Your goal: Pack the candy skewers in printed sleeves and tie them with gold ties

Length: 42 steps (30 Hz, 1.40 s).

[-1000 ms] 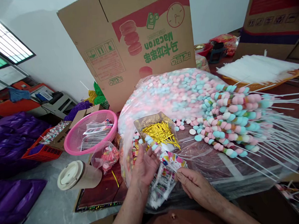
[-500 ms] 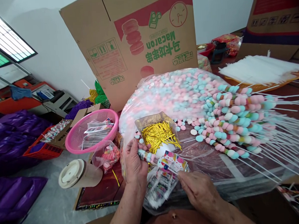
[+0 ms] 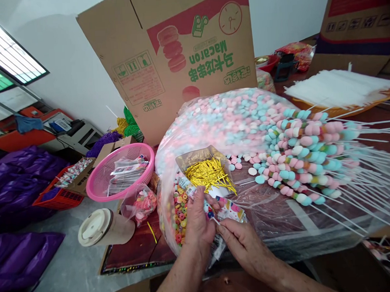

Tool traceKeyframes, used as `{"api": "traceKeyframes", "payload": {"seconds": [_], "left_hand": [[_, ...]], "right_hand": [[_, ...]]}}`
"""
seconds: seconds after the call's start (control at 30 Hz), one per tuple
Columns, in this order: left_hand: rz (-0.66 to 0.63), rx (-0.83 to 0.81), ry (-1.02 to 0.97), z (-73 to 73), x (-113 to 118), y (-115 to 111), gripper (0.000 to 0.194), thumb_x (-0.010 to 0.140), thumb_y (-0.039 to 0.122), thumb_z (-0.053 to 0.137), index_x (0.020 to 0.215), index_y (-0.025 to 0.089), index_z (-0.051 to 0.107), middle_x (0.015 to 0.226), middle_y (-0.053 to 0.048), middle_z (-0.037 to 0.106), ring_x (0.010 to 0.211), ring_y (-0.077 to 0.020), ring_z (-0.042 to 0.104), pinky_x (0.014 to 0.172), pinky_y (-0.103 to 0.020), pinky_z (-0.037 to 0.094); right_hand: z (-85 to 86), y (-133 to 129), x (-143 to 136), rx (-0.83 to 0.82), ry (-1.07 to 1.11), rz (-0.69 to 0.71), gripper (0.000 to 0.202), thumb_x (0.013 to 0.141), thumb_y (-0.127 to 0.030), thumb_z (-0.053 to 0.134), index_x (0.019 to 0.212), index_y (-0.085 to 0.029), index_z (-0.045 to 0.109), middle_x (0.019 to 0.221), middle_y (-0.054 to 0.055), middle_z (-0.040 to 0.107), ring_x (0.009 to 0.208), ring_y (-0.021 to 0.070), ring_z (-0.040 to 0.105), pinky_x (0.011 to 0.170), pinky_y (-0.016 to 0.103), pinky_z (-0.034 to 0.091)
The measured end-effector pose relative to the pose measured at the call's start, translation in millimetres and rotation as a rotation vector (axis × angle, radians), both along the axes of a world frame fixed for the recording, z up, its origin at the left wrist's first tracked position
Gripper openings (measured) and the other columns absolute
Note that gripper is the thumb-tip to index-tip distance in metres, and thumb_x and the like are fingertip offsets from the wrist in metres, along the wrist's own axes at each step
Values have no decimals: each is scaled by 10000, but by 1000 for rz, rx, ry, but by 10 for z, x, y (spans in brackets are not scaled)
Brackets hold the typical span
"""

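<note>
My left hand (image 3: 199,222) is closed around a candy skewer (image 3: 186,184) in a printed clear wrapper, its tip pointing up and left. My right hand (image 3: 244,241) pinches the skewer's thin white stick just below the left hand. Between and under the hands lie printed wrappers (image 3: 230,209), partly hidden by my fingers. Just beyond them sits an open pouch of gold twist ties (image 3: 205,176). To the left of my left hand, a clear bag holds colourful ring candies (image 3: 179,212).
A big clear bag of pastel candies (image 3: 213,123) fills the middle. Finished-looking candy skewers (image 3: 306,157) are piled at right, near a basket of white sticks (image 3: 342,88). At left stand a pink basket (image 3: 92,182) of wrappers and a lidded cup (image 3: 117,228). Behind rises a carton (image 3: 124,45).
My left hand has moved right and down the skewer, close to my right hand. The wrapper now covers the skewer's candies, and the ring candies have come into view.
</note>
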<state>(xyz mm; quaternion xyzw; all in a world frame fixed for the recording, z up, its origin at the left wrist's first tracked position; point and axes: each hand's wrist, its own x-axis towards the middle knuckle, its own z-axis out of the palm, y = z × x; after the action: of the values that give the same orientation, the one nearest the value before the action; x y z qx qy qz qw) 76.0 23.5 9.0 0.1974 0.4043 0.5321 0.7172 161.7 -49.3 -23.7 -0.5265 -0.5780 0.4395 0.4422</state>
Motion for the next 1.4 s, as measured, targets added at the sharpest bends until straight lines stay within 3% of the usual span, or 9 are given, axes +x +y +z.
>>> {"api": "traceKeyframes", "payload": {"seconds": [0.17, 0.33, 0.47, 0.7, 0.87, 1.03, 1.13, 1.3, 1.4], "left_hand": [[-128, 39, 112, -229, -52, -266, 399, 688, 464, 664, 930, 156, 588, 742, -44, 664, 667, -151, 630, 676, -282, 492], [-97, 406, 771, -427, -362, -271, 310, 687, 342, 687, 940, 168, 639, 859, -75, 691, 763, -175, 635, 740, -299, 492], [-87, 676, 1135, -428, -426, -166, 226, 742, 275, 610, 941, 180, 663, 823, -59, 695, 687, -164, 632, 678, -282, 500], [-80, 780, 1248, -258, -399, -150, 189, 697, 212, 634, 877, 231, 687, 738, -47, 692, 616, -167, 598, 621, -254, 438], [-61, 800, 1285, -263, -413, -141, 95, 713, 175, 592, 735, 227, 668, 626, -32, 622, 585, -162, 538, 586, -235, 361], [-295, 1076, 1508, -263, -436, -197, 156, 792, 163, 487, 656, 192, 557, 590, -37, 548, 560, -153, 488, 545, -246, 298], [-459, 1216, 1513, -234, -452, -243, 160, 813, 148, 442, 680, 187, 522, 617, -50, 553, 580, -157, 491, 549, -257, 301], [-578, 1304, 1466, -250, -434, -253, 175, 824, 139, 412, 680, 192, 497, 624, -51, 556, 578, -153, 487, 545, -267, 301], [-607, 1277, 1521, -309, -370, -295, 173, 827, 152, 410, 700, 193, 522, 646, -67, 579, 590, -167, 506, 547, -277, 311]], "right_hand": [[-30, 71, 68, -181, 235, -21, 376, 851, -516, 362, 662, -205, 459, 384, -68, 381, 372, 96, 320, 429, 233, 263], [-63, 67, 111, -330, 468, -67, 379, 804, -556, 421, 712, -193, 478, 330, -87, 377, 336, 75, 255, 406, 214, 201], [-96, 40, 32, -351, 491, -16, 408, 806, -582, 416, 721, -190, 486, 324, -87, 380, 325, 70, 236, 393, 214, 170], [-59, 29, -6, -339, 429, 6, 440, 800, -616, 388, 704, -195, 474, 331, -87, 373, 330, 75, 242, 399, 216, 181], [-17, 27, -32, -351, 395, 6, 446, 794, -617, 381, 721, -191, 486, 339, -87, 378, 332, 79, 262, 403, 215, 199], [-33, 40, -42, -327, 326, -10, 460, 791, -638, 354, 639, -209, 422, 343, -81, 370, 336, 80, 276, 402, 217, 224], [-59, 48, 2, -301, 233, -11, 478, 793, -655, 328, 585, -225, 365, 357, -64, 372, 346, 94, 326, 398, 229, 259], [-154, 109, 123, -216, 111, 8, 440, 823, -602, 316, 602, -228, 385, 384, -52, 374, 369, 118, 351, 390, 245, 286], [-206, 156, 182, -42, -38, -64, 382, 859, -486, 342, 620, -210, 455, 532, 2, 509, 525, 150, 462, 507, 265, 367]]}}
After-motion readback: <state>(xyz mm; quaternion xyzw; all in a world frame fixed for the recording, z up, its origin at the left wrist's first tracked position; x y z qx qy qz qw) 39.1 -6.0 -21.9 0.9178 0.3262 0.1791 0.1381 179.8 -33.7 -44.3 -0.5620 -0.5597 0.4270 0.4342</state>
